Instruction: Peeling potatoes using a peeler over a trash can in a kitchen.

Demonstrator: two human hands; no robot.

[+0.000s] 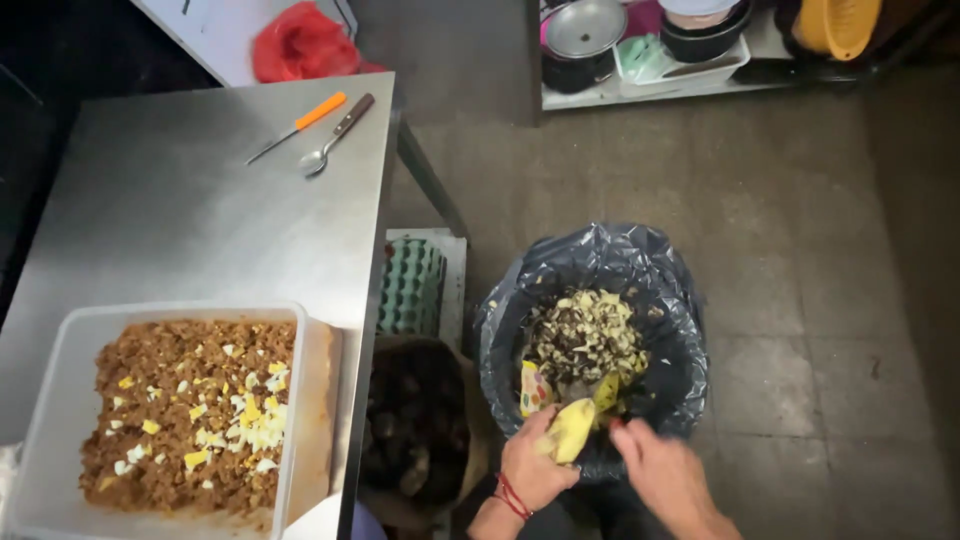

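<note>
My left hand (533, 463) grips a yellowish peeled vegetable or fruit (572, 428) over a bin lined with a dark plastic bag (600, 265). My right hand (662, 470) is right beside it, fingers bent at its tip, touching a strip of yellow peel (606, 393). The bin holds a heap of pale and dark peelings (585, 335). A red thread band circles my left wrist.
A steel table (180, 200) on the left carries a clear tub (316, 380) of brown minced mix with chopped egg, an orange-handled knife (300, 125) and a spoon (335, 135). Green egg trays (410, 285) and a brown sack (415, 420) sit below. Shelving with pots (590, 40) stands behind.
</note>
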